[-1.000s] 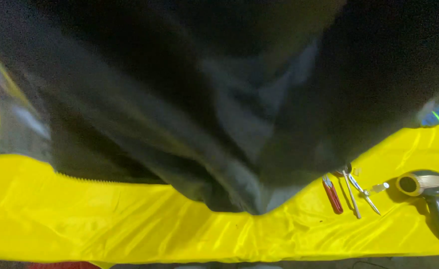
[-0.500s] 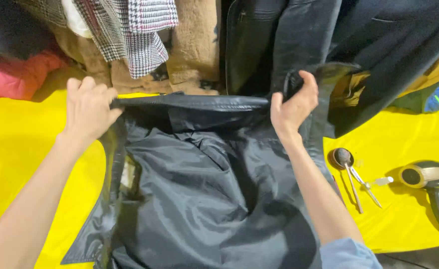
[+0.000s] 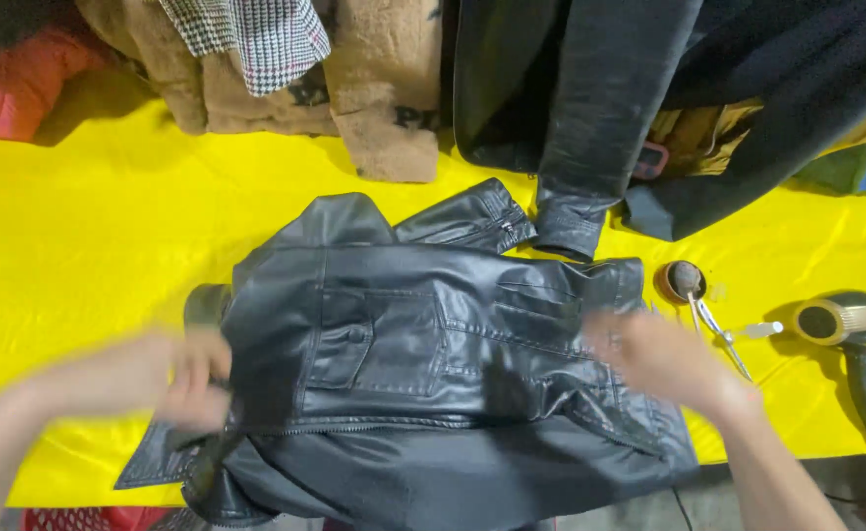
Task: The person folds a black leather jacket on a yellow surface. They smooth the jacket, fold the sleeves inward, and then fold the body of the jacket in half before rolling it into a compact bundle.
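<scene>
One black leather jacket is spread on the yellow sheet, its lower part hanging over the near edge. Two hands are seen at it — the left hand is laid on the jacket's left edge, the right hand on its right side; both are blurred, so the finger positions cannot be told. One dryer and one pair of scissors are set to the right — a clothes pile is heaped behind.

Bare yellow cloth to my left gives open passage. Ahead, a heap of coats blocks reach. On my right, scissors and a hair dryer crowd the jacket.
</scene>
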